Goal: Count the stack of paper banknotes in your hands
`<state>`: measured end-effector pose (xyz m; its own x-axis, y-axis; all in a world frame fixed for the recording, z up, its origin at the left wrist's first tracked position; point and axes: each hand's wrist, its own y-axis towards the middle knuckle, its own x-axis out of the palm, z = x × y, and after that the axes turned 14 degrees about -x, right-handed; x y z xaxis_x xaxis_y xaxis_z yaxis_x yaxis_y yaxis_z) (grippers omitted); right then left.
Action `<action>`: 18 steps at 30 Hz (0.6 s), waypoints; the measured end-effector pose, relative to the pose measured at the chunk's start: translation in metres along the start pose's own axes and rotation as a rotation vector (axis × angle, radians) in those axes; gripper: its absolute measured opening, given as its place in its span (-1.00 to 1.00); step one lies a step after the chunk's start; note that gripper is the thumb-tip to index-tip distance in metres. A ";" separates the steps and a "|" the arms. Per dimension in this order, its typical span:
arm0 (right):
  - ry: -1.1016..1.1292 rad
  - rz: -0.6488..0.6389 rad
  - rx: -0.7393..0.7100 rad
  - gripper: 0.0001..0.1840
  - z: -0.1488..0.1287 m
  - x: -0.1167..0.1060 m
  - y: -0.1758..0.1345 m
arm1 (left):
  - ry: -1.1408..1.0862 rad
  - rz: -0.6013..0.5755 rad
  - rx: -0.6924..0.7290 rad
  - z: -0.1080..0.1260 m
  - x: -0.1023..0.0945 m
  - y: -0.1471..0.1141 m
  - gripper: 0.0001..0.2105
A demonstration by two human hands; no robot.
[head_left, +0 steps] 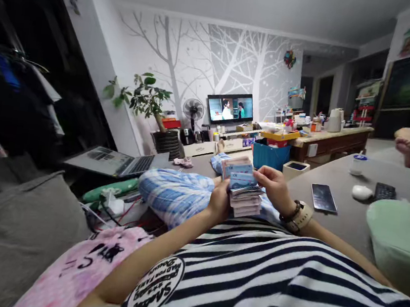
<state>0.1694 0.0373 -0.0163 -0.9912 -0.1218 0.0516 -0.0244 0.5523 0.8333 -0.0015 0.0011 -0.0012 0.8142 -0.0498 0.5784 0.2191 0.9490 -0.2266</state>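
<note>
The left hand gripped a stack of paper slips just to its right, while the right hand pinched the top blue slip at its right edge.

Reaching forward with both forearms angled inward, clasping with the curled left hand and pinching with the bent fingers of the right hand near it.

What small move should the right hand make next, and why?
Probably, the right hand should gently draw one blue slip toward its own side. Its fingertips are at the right edge of the blue slips, though how firmly they grip is unclear, and the left hand steadies the stack of papers from the other side.
</note>
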 end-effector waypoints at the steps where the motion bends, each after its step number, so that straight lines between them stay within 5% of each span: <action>1: 0.000 -0.004 -0.005 -0.17 0.001 0.000 0.000 | 0.003 -0.005 0.005 0.000 -0.002 0.001 -0.77; 18: 0.023 -0.021 0.000 -0.09 0.000 0.000 0.000 | 0.112 -0.028 0.165 0.001 -0.012 0.007 -0.81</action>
<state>0.1694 0.0374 -0.0167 -0.9872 -0.1525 0.0473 -0.0449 0.5496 0.8342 -0.0104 0.0090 -0.0087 0.8655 -0.1027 0.4902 0.1589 0.9845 -0.0744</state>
